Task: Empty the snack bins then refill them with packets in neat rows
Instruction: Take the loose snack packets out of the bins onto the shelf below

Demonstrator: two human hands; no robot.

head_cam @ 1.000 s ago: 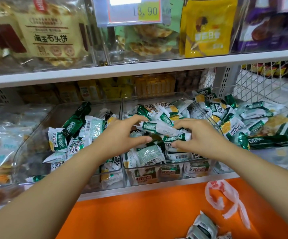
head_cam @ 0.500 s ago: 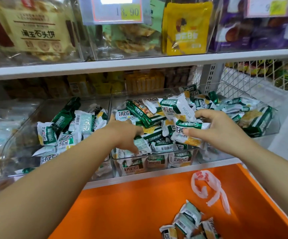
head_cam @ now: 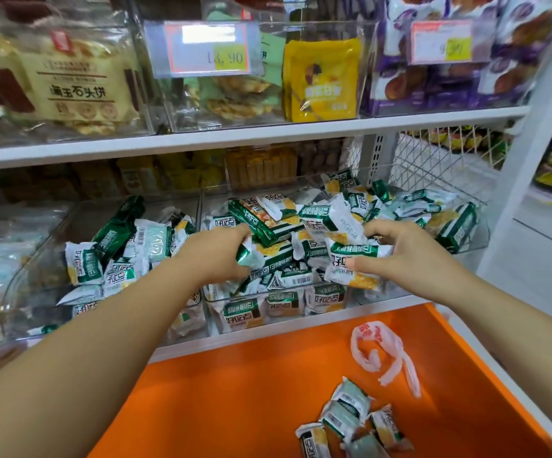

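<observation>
Because the packets [head_cam: 268, 223] in the middle bin [head_cam: 269, 320] are heaped above its rim, any pull from the pile could drag loose neighbours over its side walls into the left bin [head_cam: 33, 276] or the right bin [head_cam: 484, 233], or over its front wall. The orange ledge [head_cam: 235, 391] below the middle bin would likely catch the latter. A crumpled plastic bag [head_cam: 377, 352] and a few loose packets [head_cam: 350, 421] already lie there, though a fast sweep might send glossy wrappers past its edge.

Over the middle bin's heap, the left hand [head_cam: 215, 256] has its fingers curled round a green-and-white packet [head_cam: 251, 256]. The right hand [head_cam: 410, 256] pinches a white packet [head_cam: 357, 259] between thumb and fingers, with more bunched just above. Gripping several slick wrappers at once will probably shed one.

A second ago both hands reached over that heap with fingers apart and no packet plainly gripped. Now each is clamped on packets.
</observation>
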